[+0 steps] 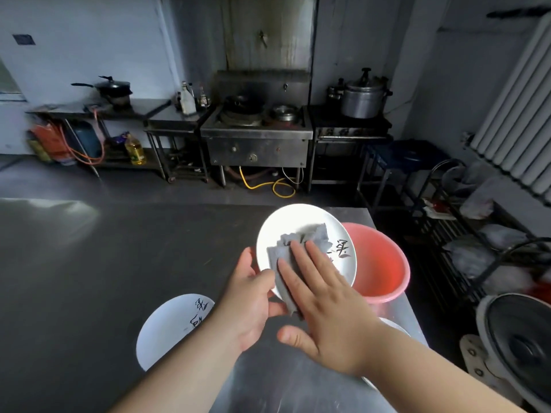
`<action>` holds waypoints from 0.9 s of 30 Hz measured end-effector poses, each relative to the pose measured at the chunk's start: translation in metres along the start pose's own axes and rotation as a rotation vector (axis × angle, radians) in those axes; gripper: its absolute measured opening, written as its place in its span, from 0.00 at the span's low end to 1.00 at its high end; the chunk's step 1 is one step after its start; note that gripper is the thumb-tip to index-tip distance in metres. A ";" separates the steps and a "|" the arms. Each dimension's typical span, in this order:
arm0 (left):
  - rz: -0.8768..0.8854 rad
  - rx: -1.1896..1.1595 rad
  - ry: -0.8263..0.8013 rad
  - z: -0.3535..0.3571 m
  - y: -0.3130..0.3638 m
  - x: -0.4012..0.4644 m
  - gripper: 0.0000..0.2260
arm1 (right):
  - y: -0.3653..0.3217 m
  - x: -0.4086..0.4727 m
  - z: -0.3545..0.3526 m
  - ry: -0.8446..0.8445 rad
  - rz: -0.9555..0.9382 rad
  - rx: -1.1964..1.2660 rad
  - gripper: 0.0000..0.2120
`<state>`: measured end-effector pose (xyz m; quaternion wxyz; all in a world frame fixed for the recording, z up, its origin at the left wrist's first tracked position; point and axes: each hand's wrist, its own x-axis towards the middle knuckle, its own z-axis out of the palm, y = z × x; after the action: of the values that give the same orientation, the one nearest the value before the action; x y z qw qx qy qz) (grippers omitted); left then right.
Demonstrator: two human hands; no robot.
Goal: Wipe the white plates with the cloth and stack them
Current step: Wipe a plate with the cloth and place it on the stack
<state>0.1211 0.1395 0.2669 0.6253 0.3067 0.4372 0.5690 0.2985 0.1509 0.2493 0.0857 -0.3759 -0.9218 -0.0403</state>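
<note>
While the left hand [250, 305] grips one plate [298, 222], the flat right hand [325, 317] presses one cloth [301, 242]; another plate [170, 326] lies nearby.

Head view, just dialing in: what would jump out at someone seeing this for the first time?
The white plate, held tilted above the steel table at centre, with the left hand gripping its near rim and the right hand pressing a grey cloth flat on its face. Just behind it to the right stands a bright red basin. A second white plate lies on the table at lower left.
</note>
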 end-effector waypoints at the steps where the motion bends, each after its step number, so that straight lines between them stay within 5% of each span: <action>1: -0.020 -0.003 -0.004 0.001 -0.002 -0.002 0.20 | 0.006 0.004 -0.004 -0.002 0.029 -0.008 0.48; 6: -0.030 0.007 -0.032 0.006 -0.007 -0.009 0.21 | 0.022 0.028 -0.029 0.008 0.211 -0.017 0.47; 22: -0.017 -0.099 0.031 -0.011 0.002 0.001 0.20 | -0.019 0.000 -0.010 -0.105 0.191 0.081 0.48; 27: -0.028 -0.099 -0.036 -0.010 -0.002 -0.004 0.26 | 0.012 0.015 -0.025 -0.082 0.283 -0.061 0.44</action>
<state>0.1132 0.1346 0.2618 0.6555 0.2792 0.4015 0.5755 0.2991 0.1660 0.2772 0.0415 -0.5058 -0.8607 -0.0402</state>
